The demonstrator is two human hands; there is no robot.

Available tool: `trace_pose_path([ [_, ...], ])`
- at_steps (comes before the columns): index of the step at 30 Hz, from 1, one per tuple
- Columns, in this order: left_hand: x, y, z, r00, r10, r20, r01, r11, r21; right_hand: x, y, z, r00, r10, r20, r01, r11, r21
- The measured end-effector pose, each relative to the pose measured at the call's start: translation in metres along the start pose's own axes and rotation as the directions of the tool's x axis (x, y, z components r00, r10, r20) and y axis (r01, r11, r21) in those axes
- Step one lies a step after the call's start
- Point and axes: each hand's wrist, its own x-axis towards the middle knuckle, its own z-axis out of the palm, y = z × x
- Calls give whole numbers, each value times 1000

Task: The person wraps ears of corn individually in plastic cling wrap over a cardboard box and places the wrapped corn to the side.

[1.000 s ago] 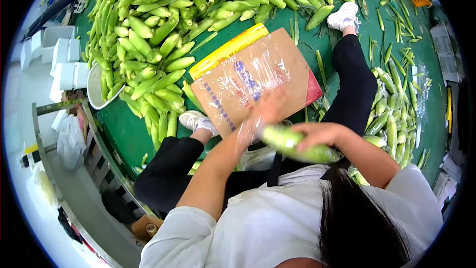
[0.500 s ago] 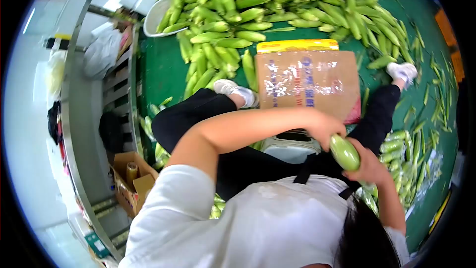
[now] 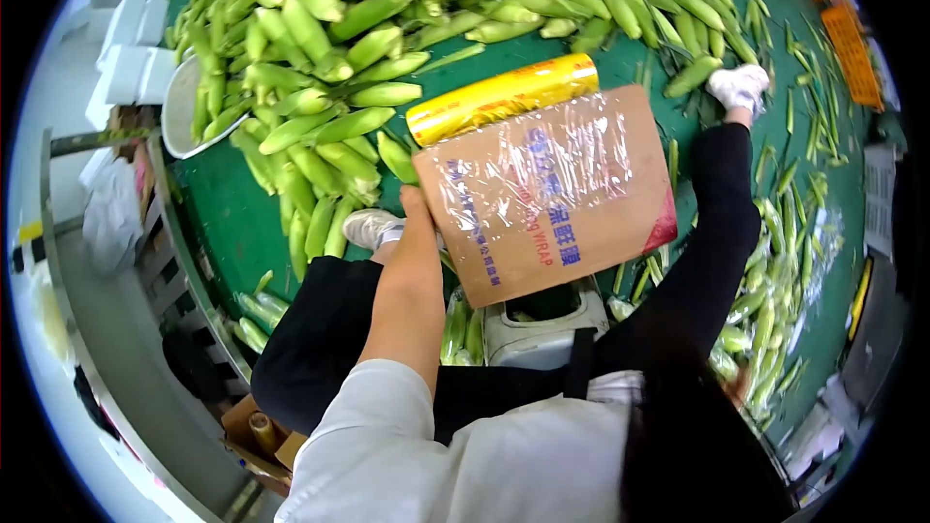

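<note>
My left hand (image 3: 414,201) reaches forward to the left edge of a cardboard sheet (image 3: 504,247), close beside a green corn cob (image 3: 395,157). Its fingers are mostly hidden, so its grip is unclear. Clear film covers much of the cardboard, and a yellow roll of wrap (image 3: 504,97) lies along its far edge. At the lower right, only a blurred bit of my right hand (image 3: 739,386) shows past dark hair, beside the film-wrapped corn (image 3: 763,329). What it holds, if anything, cannot be seen.
A large heap of corn (image 3: 358,34) spreads across the green floor. A white tub (image 3: 184,107) stands at left, near a metal frame (image 3: 73,300). Orange crates (image 3: 852,58) are at the far right. A white stool (image 3: 533,337) is between the legs.
The wrapped cob is no longer visible between my hands. My left hand has moved forward and left to the cardboard's edge; my right hand has moved right and down, mostly out of sight.
</note>
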Motion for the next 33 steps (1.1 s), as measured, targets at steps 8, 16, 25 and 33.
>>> trace_pose_path([
  [8, -174, 36, -2, 654, 669, -353, -682, 723, 106, 145, -265, 232, 903, -378, 207, 395, 918, -46],
  [16, -233, 16, 37, 388, 610, 691, -920, 210, 330, 160, -238, 262, 768, -398, 502, -71, 726, 684],
  [25, -246, 7, 63, 182, 605, 775, -752, -423, 506, 114, -361, 298, 169, -980, 101, 943, 191, 272],
  [33, -210, -54, 16, 126, 695, 708, -768, -384, 513, 131, -386, 304, -69, -922, 380, 997, -80, -12],
])
